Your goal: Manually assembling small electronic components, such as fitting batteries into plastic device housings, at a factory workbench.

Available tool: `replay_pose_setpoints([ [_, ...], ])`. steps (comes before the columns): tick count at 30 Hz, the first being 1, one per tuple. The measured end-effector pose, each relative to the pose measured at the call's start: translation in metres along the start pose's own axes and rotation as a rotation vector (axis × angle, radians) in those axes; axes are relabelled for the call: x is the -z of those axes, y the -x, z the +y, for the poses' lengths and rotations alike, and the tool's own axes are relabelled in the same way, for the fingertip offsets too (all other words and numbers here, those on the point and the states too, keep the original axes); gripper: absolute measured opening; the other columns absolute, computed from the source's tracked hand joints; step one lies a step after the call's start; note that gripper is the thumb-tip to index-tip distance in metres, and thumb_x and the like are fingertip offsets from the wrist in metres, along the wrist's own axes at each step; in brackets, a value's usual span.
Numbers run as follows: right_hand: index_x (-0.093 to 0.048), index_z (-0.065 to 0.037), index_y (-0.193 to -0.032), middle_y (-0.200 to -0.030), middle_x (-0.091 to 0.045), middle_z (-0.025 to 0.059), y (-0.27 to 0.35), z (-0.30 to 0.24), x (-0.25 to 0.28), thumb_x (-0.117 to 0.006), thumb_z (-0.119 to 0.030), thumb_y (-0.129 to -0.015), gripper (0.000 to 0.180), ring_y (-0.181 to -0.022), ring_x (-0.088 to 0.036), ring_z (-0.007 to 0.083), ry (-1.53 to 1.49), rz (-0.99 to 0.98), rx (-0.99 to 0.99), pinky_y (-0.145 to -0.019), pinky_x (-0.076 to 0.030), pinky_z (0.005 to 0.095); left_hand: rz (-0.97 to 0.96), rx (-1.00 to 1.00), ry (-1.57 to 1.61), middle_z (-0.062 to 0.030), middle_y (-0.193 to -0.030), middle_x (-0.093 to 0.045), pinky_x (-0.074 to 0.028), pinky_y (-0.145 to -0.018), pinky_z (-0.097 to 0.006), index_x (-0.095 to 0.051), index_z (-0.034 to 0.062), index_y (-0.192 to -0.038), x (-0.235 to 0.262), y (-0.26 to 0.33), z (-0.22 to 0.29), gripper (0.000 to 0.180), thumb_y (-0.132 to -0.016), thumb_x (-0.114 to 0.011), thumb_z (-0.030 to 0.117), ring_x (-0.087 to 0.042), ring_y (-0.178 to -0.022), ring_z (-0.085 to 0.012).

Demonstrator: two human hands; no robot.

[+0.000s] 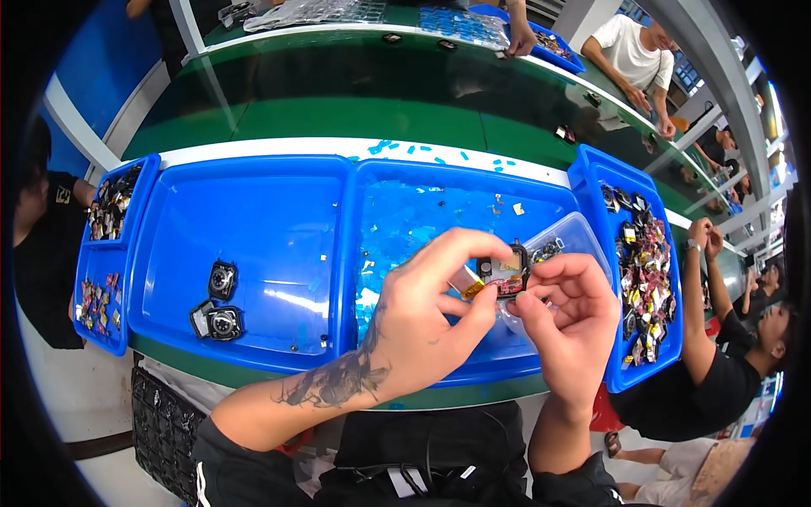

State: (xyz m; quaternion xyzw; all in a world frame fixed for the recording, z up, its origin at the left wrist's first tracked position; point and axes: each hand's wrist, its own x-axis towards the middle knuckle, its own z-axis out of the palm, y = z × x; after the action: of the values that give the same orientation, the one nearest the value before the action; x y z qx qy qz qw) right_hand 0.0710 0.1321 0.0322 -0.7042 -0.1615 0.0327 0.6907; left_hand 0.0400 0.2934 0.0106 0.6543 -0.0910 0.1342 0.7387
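Above the right-hand blue tray point(397, 177), both my hands hold a small opened black watch case point(512, 269). Its inside faces me, with silvery and reddish parts and a yellow-orange strip at its left side. The fingers of my left hand point(427, 317) are closed on the case's left side and top edge. Thumb and fingers of my right hand point(574, 325) pinch its right and lower edge. Partly behind my right hand is a clear plastic box point(585, 235) with small dark parts in it. My fingers hide part of the case.
The left blue tray point(241, 182) holds a few black watch bodies point(223, 279). Blue bins of small mixed parts point(646, 283) stand at far right and far left point(106, 211). Blue film scraps dot the white ledge point(532, 171). Beyond runs a green conveyor point(338, 93); other people work nearby.
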Motion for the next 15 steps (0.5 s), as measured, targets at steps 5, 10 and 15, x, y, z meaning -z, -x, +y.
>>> replay_pose_setpoints([
  [5, -0.053, 0.005, -0.104, -0.095, -0.060, 0.0096, 0.0002, -0.0018, -0.0008, -0.064, 0.014, -0.079, 0.028, -0.085, -0.063, 0.0107, -0.026, 0.051, 0.037, -0.070, -0.057, 0.0214, -0.020, -0.087, -0.245, -0.0124, -0.110, -0.053, -0.062, -0.072, -0.026, -0.062, -0.0043, -0.104, -0.0022, -0.0008, -0.0001, 0.021, -0.083, -0.064, -0.007, -0.062, -0.093, -0.0160],
  [10, -0.053, 0.004, -0.103, -0.095, -0.060, 0.0095, 0.0012, 0.0021, -0.0017, -0.064, 0.012, -0.080, 0.026, -0.085, -0.063, 0.0111, -0.051, -0.004, -0.030, -0.070, -0.057, 0.0214, -0.070, 0.104, -0.172, -0.0104, -0.107, -0.053, -0.060, -0.072, -0.024, -0.063, -0.0033, -0.099, 0.0033, -0.0035, 0.0059, 0.017, -0.082, -0.067, -0.005, -0.061, -0.091, -0.0142],
  [15, -0.056, 0.004, -0.105, -0.097, -0.060, 0.0084, -0.0019, 0.0008, 0.0017, -0.063, 0.011, -0.082, 0.025, -0.088, -0.063, 0.0120, -0.060, -0.001, 0.004, -0.074, -0.057, 0.0237, -0.055, 0.081, -0.139, -0.0098, -0.106, -0.052, -0.059, -0.073, -0.023, -0.064, -0.0020, -0.093, -0.0011, -0.0060, 0.0072, 0.013, -0.082, -0.068, -0.005, -0.061, -0.093, -0.0145],
])
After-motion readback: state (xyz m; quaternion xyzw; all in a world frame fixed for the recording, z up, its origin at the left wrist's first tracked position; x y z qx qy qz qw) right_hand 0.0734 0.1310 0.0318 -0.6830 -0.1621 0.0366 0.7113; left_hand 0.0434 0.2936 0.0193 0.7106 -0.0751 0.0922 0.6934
